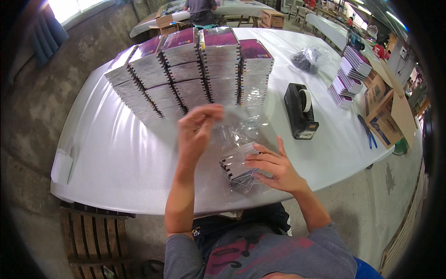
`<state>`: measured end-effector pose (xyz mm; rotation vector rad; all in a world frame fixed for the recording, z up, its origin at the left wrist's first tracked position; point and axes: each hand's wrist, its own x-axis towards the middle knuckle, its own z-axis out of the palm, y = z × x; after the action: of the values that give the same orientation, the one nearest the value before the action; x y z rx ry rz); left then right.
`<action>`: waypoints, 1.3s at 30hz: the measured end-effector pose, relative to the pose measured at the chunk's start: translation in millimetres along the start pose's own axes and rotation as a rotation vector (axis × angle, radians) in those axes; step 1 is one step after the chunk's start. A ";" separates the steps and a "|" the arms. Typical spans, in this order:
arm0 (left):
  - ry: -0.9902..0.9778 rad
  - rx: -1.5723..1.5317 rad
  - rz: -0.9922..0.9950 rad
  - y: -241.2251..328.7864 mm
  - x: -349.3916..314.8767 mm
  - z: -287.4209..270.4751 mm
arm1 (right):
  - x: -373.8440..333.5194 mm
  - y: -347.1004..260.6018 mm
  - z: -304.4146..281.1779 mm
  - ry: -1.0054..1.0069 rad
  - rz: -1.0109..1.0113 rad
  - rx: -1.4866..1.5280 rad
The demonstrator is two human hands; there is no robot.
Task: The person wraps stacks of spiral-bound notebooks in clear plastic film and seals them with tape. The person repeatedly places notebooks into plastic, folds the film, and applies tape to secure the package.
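Observation:
A small stack of spiral-bound notebooks (239, 160) lies inside a clear plastic bag (248, 132) near the front of the table. My right hand (278, 171) rests against the stack's right side with its fingers spread. Above and left of the bag, my left hand (197, 129) is raised and blurred by motion. Its fingers are curled together in a pinch, and what they hold, if anything, cannot be made out.
Tall rows of wrapped notebooks with purple covers (220, 37) stand behind my hands. To the right are a black tape dispenser (297, 111), a plastic bag with dark contents (306, 59), more notebooks (348, 76), blue-handled pliers (368, 131) and an opened cardboard box (385, 109).

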<state>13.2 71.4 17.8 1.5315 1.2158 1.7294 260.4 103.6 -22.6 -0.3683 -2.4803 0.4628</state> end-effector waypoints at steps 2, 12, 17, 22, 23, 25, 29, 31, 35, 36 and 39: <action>0.200 0.305 0.374 27.9 -8.1 3.6 | -1.7 0.6 -0.1 0.003 0.013 -0.003; -0.591 1.018 0.056 30.8 -78.9 4.5 | -10.6 13.9 -39.2 0.060 0.203 0.372; -0.652 1.048 0.059 33.0 -76.2 5.5 | -42.1 110.9 -88.8 0.479 0.956 -0.047; -0.682 1.094 0.061 37.1 -74.5 4.2 | -55.0 170.1 -84.5 0.346 1.208 0.334; -0.682 1.092 0.058 37.0 -74.5 3.9 | -49.9 168.2 -82.5 0.335 1.257 0.436; -0.680 1.089 0.049 36.7 -75.2 3.6 | -53.4 168.5 -74.1 0.506 1.206 0.706; -0.686 1.086 0.035 37.2 -75.6 3.1 | -58.5 162.8 -57.1 0.763 1.108 1.013; -0.686 1.087 0.027 36.7 -75.3 3.6 | -58.4 151.1 -55.8 0.896 1.060 1.080; -0.679 1.065 0.005 33.2 -76.1 4.4 | -78.3 155.4 -47.7 0.841 0.960 1.162; -0.680 1.053 -0.001 32.7 -76.0 4.5 | -84.8 156.4 -44.0 0.828 0.980 1.036; -0.691 1.053 -0.020 33.3 -75.3 4.3 | -91.4 151.3 -35.6 0.771 0.966 0.238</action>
<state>39.8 -6.2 9.9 2.3542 1.7844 0.3279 377.4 215.9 -101.5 -1.3546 -1.3626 0.7855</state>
